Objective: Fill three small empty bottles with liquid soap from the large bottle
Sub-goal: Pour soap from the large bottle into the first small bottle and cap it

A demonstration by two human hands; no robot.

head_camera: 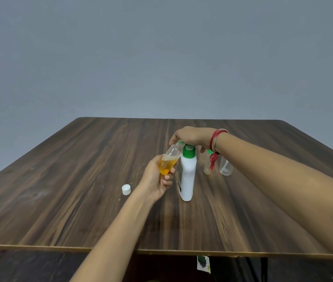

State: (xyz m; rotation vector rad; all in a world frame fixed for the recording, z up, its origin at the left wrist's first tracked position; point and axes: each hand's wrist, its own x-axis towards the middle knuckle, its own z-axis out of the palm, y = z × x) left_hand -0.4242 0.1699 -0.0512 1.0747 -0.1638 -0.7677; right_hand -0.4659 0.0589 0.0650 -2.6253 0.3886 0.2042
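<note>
Left hand grips the tilted, part-filled small bottle; right hand pinches its neck, probably capping. Next: stand it mid-tabletop, open another.

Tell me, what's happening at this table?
A person is filling small bottles with soap. The left hand grips a tilted small bottle partly full of orange liquid, while the right hand pinches its top. The large white bottle stands upright on the table. Two more small bottles stand behind the right wrist, and a white cap lies to the left.
</note>
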